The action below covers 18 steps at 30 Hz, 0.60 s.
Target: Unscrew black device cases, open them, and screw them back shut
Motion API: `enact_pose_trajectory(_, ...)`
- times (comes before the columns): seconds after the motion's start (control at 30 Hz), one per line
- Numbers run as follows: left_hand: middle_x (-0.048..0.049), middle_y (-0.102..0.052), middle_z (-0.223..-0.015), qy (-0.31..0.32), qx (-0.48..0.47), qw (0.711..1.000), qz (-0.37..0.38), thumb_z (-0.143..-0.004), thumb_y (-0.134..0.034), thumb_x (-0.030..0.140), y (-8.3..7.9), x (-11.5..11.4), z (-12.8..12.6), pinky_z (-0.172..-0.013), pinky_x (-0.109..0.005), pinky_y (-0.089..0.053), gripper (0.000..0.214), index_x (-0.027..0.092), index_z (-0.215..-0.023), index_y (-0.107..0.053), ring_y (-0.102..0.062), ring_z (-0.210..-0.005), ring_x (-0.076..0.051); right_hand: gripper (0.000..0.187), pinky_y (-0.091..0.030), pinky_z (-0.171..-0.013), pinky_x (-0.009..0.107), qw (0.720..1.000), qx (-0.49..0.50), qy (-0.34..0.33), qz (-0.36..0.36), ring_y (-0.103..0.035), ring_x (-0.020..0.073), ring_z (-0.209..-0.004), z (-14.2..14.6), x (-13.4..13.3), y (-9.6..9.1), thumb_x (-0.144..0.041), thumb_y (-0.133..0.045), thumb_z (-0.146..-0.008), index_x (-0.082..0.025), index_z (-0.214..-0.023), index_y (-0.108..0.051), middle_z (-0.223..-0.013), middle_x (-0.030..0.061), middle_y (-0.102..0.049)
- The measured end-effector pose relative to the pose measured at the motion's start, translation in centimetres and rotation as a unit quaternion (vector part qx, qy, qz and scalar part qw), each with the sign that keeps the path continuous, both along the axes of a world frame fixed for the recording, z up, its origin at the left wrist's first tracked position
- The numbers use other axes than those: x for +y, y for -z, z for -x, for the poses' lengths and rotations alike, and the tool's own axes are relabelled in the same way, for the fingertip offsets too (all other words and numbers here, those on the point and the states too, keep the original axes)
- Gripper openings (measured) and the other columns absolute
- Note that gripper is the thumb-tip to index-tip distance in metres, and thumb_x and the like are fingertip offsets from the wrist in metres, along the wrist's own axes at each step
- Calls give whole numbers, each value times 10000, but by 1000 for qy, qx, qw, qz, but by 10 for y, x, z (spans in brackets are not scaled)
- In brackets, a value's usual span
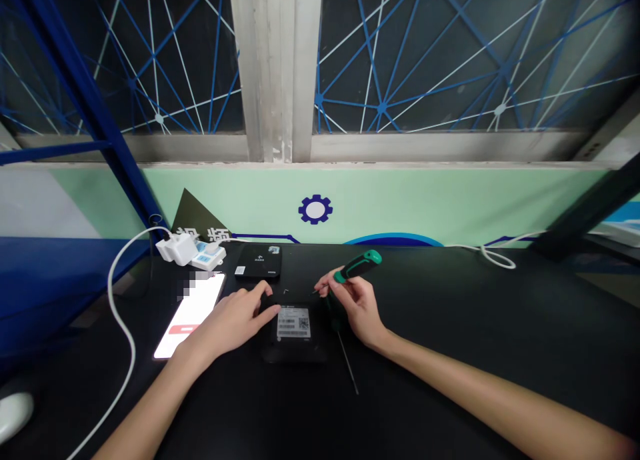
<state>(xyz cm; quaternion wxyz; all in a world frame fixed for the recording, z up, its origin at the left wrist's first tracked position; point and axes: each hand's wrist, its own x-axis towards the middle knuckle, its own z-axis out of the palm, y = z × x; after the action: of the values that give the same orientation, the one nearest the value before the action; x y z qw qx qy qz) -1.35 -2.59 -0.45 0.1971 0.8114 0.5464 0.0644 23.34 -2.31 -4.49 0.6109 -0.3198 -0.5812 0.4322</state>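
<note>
From the head view, the left hand (227,323) lies spread, fingertips resting on the edge of one of two black boxes, the one with a white label (295,333), flat on the black table (500,353). The right hand (357,307) pinches a green-handled screwdriver (357,265) between thumb and fingers; a second screwdriver (345,357) lies just beside that box. The other black box (259,260) sits beyond, near one lit phone (190,317) and one white charger (175,249).

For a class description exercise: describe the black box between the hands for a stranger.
On the black desk below the window, two black boxes lie. The nearer one, between the left hand and right hand, shows a white barcode label; the farther box carries only small stickers.
</note>
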Motion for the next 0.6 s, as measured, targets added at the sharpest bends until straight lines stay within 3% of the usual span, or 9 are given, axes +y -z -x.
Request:
enact_pose_trajectory(0.27, 12, -606, -705, 0, 2, 1000, -1, -957, -361, 587, -4, 0, -2, -601, -287, -351, 426, 262, -1181, -522, -621, -737, -236, 257, -521, -819, 356, 999, -37, -8, 3, -650, 207, -826, -2, -1, -6, -443, -641, -920, -206, -826, -677, -884, 56, -699)
enact_pose_trajectory(0.37, 9, -615, -704, 1, 3, 1000, -1, -955, -358, 591, -5, -1, -2, -598, -291, -354, 436, 260, -1184, -525, -625, -743, -241, 348, -507, -868, 392, 997, -74, -25, -13, -674, 254, -917, -6, -1, -8, -460, -556, -965, -197, -780, -688, -871, 76, -714)
enact_pose_trajectory(0.6, 8, -619, -707, 0, 5, 1000, -4, -959, -364, 592, -5, -2, -2, -606, -294, -363, 428, 266, -1185, -525, -631, -752, -251, 431, -487, -897, 431, 996, -56, -57, -29, -672, 295, -968, -8, -1, -5, -514, -476, -981, -199, -808, -715, -923, 100, -725)
